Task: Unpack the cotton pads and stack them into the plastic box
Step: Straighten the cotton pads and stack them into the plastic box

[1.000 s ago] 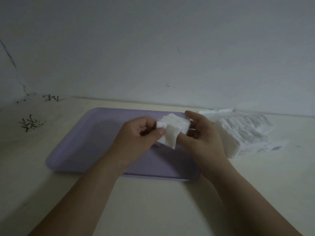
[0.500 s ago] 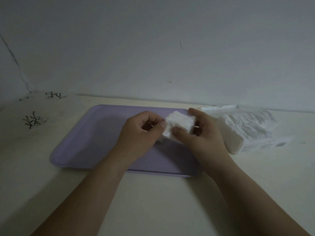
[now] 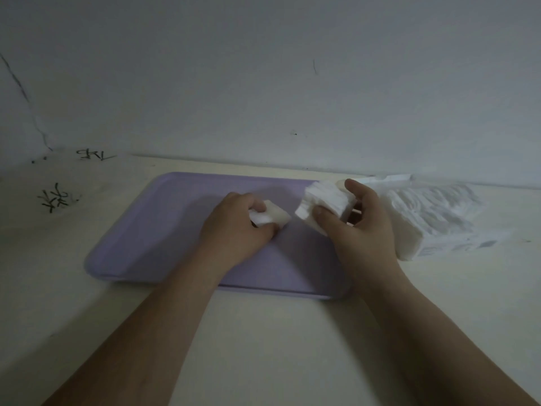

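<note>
Half a second ago both hands squeezed one bundle of cotton pads between them. Now the bundle is split and the hands have drawn apart. The left hand (image 3: 234, 230) curls its fingers (image 3: 257, 205) round a small wad of pads (image 3: 272, 216), low over the middle of the lilac tray (image 3: 146, 235). The right hand (image 3: 363, 232), toward 2 o'clock from it, pinches the thicker stack (image 3: 325, 199) between thumb and fingers above the tray's far right corner. The open pack (image 3: 433, 218) of remaining pads lies on the counter (image 3: 263, 347) just off the tray's 3 o'clock edge, close behind the right hand. The tray's left half, toward 9 o'clock, is bare, and its far rim runs near the wall (image 3: 263, 68) at 12 o'clock. Wide counter lies at 6 o'clock under both forearms, with black scribbles (image 3: 55, 199) at 10 o'clock.
</note>
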The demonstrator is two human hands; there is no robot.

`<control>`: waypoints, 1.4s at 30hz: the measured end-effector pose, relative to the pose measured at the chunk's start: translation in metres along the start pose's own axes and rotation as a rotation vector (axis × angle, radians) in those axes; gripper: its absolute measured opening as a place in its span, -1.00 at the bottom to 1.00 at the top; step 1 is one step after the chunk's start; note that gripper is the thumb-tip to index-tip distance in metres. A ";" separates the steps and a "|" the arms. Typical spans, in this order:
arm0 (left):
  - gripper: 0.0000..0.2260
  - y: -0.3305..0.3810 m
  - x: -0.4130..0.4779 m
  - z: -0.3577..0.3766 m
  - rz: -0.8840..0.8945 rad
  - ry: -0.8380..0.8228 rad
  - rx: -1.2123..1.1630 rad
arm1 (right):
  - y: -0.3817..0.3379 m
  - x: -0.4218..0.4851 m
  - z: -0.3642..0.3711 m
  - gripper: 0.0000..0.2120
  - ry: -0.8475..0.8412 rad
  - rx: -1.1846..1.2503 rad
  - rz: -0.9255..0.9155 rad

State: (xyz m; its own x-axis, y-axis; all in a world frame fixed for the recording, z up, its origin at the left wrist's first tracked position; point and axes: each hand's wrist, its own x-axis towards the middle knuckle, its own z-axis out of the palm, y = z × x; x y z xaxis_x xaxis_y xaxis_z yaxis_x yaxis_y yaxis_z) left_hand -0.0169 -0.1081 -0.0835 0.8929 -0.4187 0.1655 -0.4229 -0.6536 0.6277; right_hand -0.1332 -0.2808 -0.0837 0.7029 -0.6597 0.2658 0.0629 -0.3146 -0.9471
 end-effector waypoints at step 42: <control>-0.68 0.021 -0.025 -0.017 0.140 -0.128 -0.830 | -0.007 0.000 -0.001 -0.21 -0.146 0.067 -0.057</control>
State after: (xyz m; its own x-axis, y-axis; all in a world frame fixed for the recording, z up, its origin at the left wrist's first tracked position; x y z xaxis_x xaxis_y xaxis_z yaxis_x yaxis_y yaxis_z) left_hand -0.0455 -0.1012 -0.0615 0.7952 -0.5623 0.2269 -0.2327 0.0624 0.9705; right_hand -0.1345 -0.2791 -0.0774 0.7923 -0.5342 0.2947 0.1490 -0.2989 -0.9426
